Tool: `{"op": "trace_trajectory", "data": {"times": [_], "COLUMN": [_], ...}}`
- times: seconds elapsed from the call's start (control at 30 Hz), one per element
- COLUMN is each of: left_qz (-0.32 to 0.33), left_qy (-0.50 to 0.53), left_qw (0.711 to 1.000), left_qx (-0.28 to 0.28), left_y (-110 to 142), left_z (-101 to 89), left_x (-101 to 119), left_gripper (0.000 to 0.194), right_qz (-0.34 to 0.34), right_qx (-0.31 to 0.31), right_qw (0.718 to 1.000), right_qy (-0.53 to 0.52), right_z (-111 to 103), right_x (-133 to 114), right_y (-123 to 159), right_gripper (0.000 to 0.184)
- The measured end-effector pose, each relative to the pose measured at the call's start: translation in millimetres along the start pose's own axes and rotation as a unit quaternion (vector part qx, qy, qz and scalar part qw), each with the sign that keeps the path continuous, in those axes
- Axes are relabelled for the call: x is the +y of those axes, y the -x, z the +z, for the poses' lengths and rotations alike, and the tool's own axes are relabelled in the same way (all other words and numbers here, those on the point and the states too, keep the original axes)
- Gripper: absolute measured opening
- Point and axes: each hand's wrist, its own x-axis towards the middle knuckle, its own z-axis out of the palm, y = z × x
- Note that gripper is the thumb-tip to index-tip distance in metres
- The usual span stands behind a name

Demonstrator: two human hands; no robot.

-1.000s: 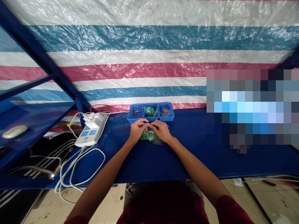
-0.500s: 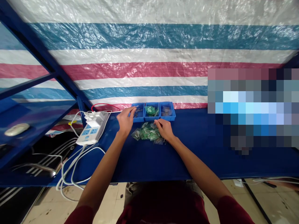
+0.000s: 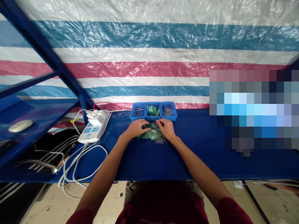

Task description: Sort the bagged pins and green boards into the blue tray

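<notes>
A heap of small clear and green packets (image 3: 152, 133) lies on the blue table. My left hand (image 3: 136, 128) reaches over the heap's left side, its thumb apart from the stretched fingers. At the right side, my right hand (image 3: 166, 128) has its fingers bent and thumb and fingertips close together at the packets; what sits between them is too small to make out. Just behind stand three blue bins: the left bin (image 3: 132, 117) contains thin metal pieces, the middle bin (image 3: 153, 118) green packets, the right bin (image 3: 171, 118) clear packets with dark contents.
To the left lies a white power strip (image 3: 90, 135) with plugged-in adapters and looping white cables (image 3: 78, 179). A blue metal frame (image 3: 46, 56) rises beyond it. Striped plastic sheeting (image 3: 140, 56) hangs behind the table. A pixelated patch hides part of the right side.
My left hand has come away from the left bin, down and to the right onto the packet heap, its fingers now opened. My right hand stays by the heap's right side.
</notes>
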Motion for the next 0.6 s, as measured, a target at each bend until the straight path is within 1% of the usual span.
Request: {"op": "trace_trajectory", "data": {"times": [0.1, 0.23, 0.33, 0.4, 0.47, 0.53, 0.6], "left_qz": [-0.002, 0.025, 0.039, 0.040, 0.033, 0.012, -0.026], "left_qy": [-0.010, -0.032, -0.050, -0.060, -0.048, -0.007, 0.055], "left_qw": [1.000, 0.999, 0.998, 0.996, 0.992, 0.983, 0.970], "left_qx": [-0.001, -0.003, 0.011, 0.048, 0.113, 0.183, 0.235], "left_y": [-1.6, -3.1, -3.3, -3.2, -3.0, -2.7, -2.3], "left_z": [6.0, 9.5, 9.0, 6.2, 1.6, -3.1, -5.8], "left_x": [1.3, 3.2, 3.5, 5.0, 9.1, 16.2, 25.4], "left_gripper": [0.024, 0.017, 0.018, 0.021, 0.022, 0.024, 0.024], "right_qz": [-0.003, -0.006, -0.001, 0.003, 0.011, 0.023, 0.032], "right_qx": [-0.003, -0.007, -0.013, -0.014, -0.005, 0.000, -0.014], "right_qw": [1.000, 1.000, 1.000, 1.000, 1.000, 1.000, 0.999], "right_qy": [0.003, 0.008, 0.009, 0.008, 0.004, -0.009, -0.030], "right_z": [0.3, 1.1, 0.9, 0.0, -1.2, -2.1, -2.3], "right_x": [-0.3, 0.6, 0.9, 0.0, -2.0, -4.7, -7.4], "right_y": [0.4, 1.1, 1.1, 0.9, 0.7, 0.6, 0.7], "right_gripper": [0.040, 0.038, 0.038, 0.038, 0.036, 0.032, 0.034]}}
